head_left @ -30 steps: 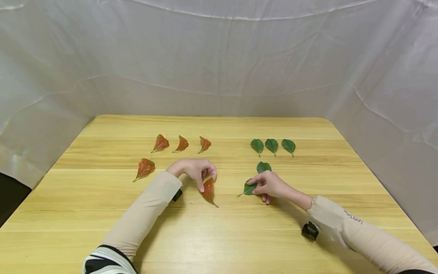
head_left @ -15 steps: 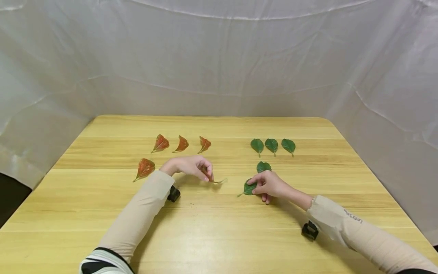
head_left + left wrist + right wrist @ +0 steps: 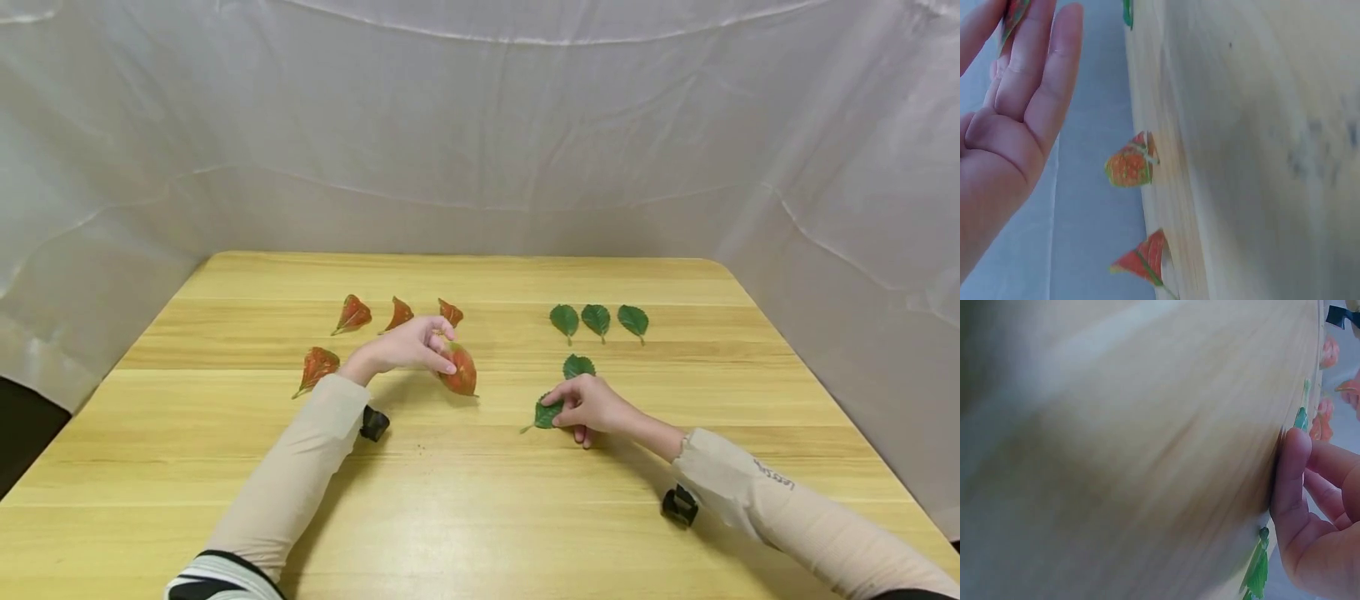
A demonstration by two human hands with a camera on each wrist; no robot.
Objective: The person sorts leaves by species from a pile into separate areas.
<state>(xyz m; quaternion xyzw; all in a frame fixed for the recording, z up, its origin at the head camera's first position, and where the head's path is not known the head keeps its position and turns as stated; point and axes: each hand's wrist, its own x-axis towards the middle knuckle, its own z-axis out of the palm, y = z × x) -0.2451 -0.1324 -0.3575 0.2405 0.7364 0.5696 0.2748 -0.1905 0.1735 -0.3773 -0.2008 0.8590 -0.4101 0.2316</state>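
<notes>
A red leaf (image 3: 462, 373) is pinched between the thumb and fingers of my left hand (image 3: 405, 345). It is held above the table, its stem pointing down to the right; only a strip of this leaf (image 3: 1015, 17) shows in the left wrist view. My right hand (image 3: 596, 403) pinches a green leaf (image 3: 547, 413) at the tabletop, its stem to the left. Right behind that hand lies another green leaf (image 3: 578, 365), partly covered. In the right wrist view the fingers hide most of the held green leaf (image 3: 1300, 419).
Several red leaves lie at the left, one nearer leaf (image 3: 318, 367) and a back row with a red leaf (image 3: 352, 313), partly behind my left hand. Three green leaves (image 3: 596, 319) form a row at the back right. The wooden table (image 3: 480, 517) ends at a pale curtain (image 3: 480, 150).
My left hand has lifted the red leaf off the table and moved it back and slightly left, turning it on the way. My right hand has stayed in place on the green leaf.
</notes>
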